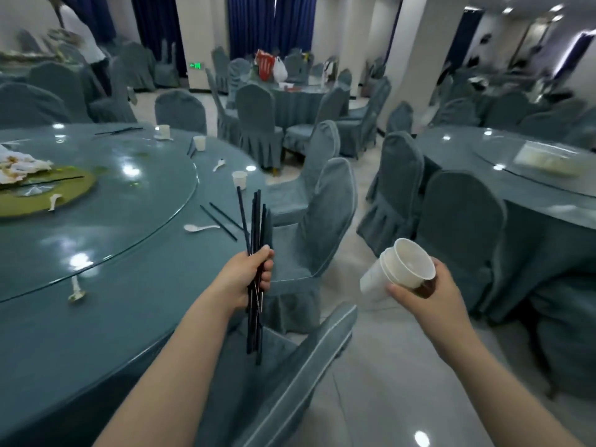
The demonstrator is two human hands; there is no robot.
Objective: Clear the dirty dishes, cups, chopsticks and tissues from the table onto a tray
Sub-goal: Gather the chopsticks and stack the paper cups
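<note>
My left hand (250, 279) grips a bundle of several black chopsticks (256, 221), held upright beside the edge of the round blue table (129, 304). My right hand (429, 293) holds a stack of white paper cups (400, 269) tilted over the floor, the inner one with brown liquid at its bottom. On the table lie a pair of black chopsticks (222, 219), a white spoon (196, 228), a white cup (239, 179), two more cups (199, 142) (163, 131) farther back, and another spoon (76, 291) near me.
A glass turntable (135, 201) carries a green mat (48, 201) with crumpled tissues (19, 167) and chopsticks. Blue covered chairs (309, 240) stand close along the table's edge, one right below my arms. Another table (529, 188) is at right. A person stands at far left.
</note>
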